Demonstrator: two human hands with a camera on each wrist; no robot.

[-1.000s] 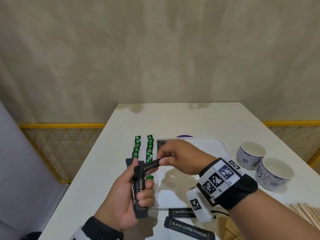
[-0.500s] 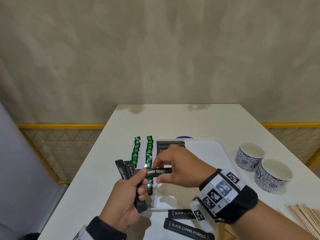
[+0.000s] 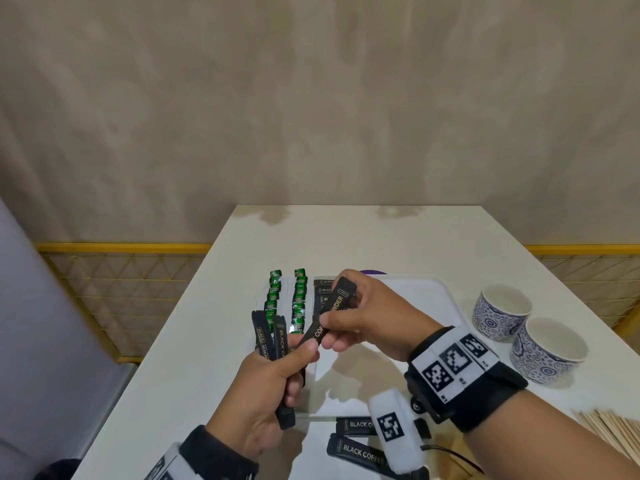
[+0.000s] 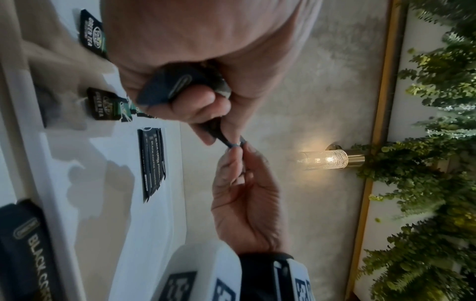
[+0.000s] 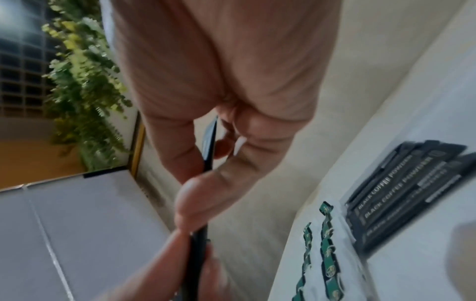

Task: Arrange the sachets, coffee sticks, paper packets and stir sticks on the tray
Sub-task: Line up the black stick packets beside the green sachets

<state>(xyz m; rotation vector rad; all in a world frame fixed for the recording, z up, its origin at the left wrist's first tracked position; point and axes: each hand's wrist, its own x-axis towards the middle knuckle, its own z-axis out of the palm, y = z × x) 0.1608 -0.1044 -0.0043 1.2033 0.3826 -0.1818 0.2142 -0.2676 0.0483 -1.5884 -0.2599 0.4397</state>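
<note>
My left hand (image 3: 301, 362) grips a fanned bundle of black coffee sticks (image 3: 268, 336) upright over the tray's left front corner. My right hand (image 3: 334, 323) pinches a single black coffee stick (image 3: 330, 313); its near end still lies under my left thumb and its far end tilts up and away. In the left wrist view the bundle (image 4: 177, 85) sits in my curled fingers. The white tray (image 3: 436, 303) holds a row of coffee sticks (image 3: 323, 289) and two columns of green tea sachets (image 3: 298, 301). The same row of coffee sticks (image 5: 401, 195) shows in the right wrist view.
Two loose coffee sticks (image 3: 353, 425) lie on the table just in front of the tray. Two blue patterned cups (image 3: 502, 311) stand to the right of the tray. Wooden stir sticks (image 3: 620, 433) lie at the front right. The white table ends near a beige wall.
My right hand has swung the single stick from lying level across the bundle to pointing up and away. My left hand has risen a little, and its bundle now fans out.
</note>
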